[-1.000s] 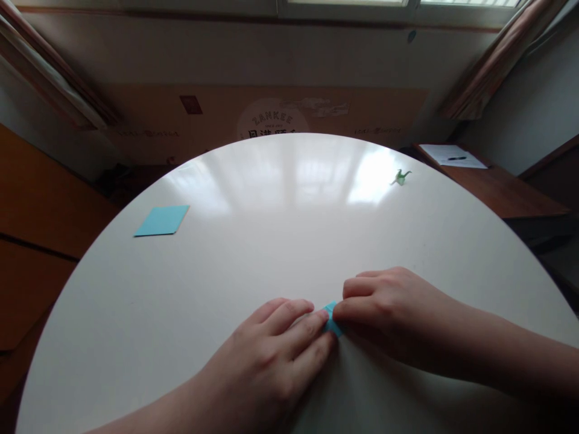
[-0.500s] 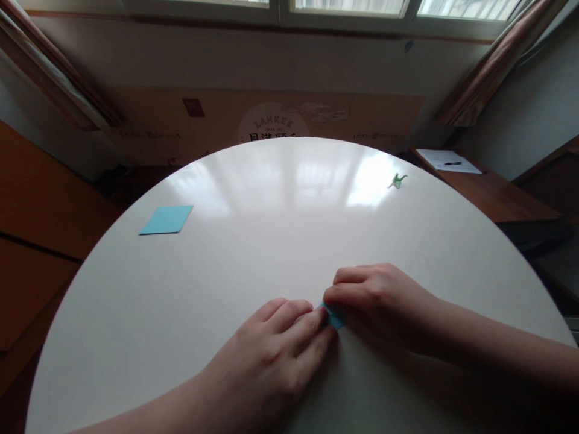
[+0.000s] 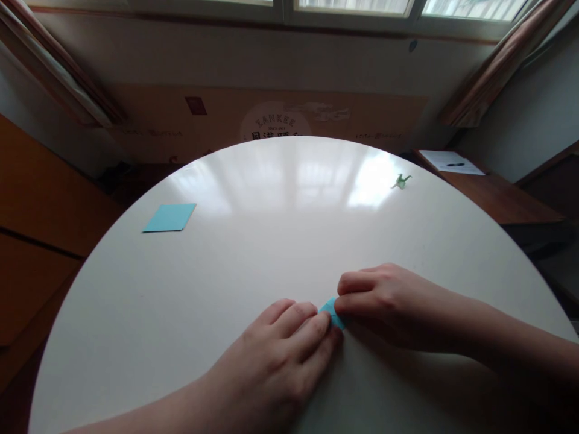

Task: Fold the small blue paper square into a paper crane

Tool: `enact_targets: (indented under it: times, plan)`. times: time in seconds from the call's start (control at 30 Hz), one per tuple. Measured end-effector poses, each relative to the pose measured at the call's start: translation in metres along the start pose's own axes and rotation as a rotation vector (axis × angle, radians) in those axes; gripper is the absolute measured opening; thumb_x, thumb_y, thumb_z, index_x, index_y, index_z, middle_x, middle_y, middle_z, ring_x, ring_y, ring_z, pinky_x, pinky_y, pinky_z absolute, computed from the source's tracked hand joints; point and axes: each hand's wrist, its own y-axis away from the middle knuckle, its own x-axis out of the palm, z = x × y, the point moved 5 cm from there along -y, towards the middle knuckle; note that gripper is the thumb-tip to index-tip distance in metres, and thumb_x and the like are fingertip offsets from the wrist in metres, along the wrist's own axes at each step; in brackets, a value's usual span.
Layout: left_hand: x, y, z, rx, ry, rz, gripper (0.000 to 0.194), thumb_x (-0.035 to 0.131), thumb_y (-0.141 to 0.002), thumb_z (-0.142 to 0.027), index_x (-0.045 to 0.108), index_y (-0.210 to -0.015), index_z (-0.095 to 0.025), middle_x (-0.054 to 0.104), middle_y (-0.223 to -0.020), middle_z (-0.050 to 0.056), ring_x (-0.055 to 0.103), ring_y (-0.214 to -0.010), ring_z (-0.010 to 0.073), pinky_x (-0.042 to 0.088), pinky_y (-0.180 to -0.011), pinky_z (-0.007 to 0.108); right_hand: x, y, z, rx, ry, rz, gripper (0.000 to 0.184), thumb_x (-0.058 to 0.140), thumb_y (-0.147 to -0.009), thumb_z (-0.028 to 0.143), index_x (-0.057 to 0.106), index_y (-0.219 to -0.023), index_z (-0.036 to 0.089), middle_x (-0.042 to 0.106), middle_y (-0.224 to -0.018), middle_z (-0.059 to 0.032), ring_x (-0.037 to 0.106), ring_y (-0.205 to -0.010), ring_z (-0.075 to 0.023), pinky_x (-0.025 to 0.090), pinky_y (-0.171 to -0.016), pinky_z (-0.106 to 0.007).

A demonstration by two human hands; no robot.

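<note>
A small piece of folded blue origami paper (image 3: 329, 307) lies on the white table (image 3: 253, 253), mostly covered by my fingers. My left hand (image 3: 292, 346) presses and pinches it from the left, with index finger and thumb on its near part. From the right, my right hand (image 3: 373, 298) has curled fingers closed on the paper's right edge. How the paper is folded underneath is hidden.
A flat stack of blue square paper (image 3: 169, 217) lies at the table's left. Toward the far right edge stands a green-and-white folded paper crane (image 3: 401, 181). Beyond, a brown desk (image 3: 511, 196) carries a white sheet (image 3: 447, 161) with a pen (image 3: 455, 164).
My right hand has shifted slightly to the right, and more of the blue paper's upper part shows between my hands. My left hand stays nearly in place on it.
</note>
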Motion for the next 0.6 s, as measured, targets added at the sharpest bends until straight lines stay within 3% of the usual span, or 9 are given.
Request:
enact_targets:
  times: [0.43, 0.6]
  plan:
    - [-0.0028, -0.0020, -0.0015, -0.006, -0.026, -0.013, 0.033, 0.040, -0.100, -0.013, 0.062, -0.124, -0.010, 0.067, -0.114, 0.012, 0.057, -0.105, 0.0258, 0.044, -0.094, 0.040, 0.0041, -0.0081, 0.0009, 0.098, -0.099, -0.053, 0.016, 0.056, -0.089, 0.007, 0.062, -0.079, 0.019, 0.059, -0.083, 0.0025, 0.048, -0.065, -0.0075, 0.032, -0.060, -0.021]
    - [-0.0040, -0.0042, -0.0023, 0.000, -0.008, -0.025, 0.034, 0.038, -0.101, -0.013, 0.061, -0.126, -0.008, 0.067, -0.113, 0.012, 0.057, -0.103, 0.0257, 0.045, -0.093, 0.039, 0.0016, -0.0059, 0.0025, 0.019, -0.013, -0.036, 0.016, 0.054, -0.093, 0.010, 0.064, -0.083, 0.019, 0.060, -0.085, 0.0015, 0.046, -0.063, -0.0079, 0.030, -0.058, -0.023]
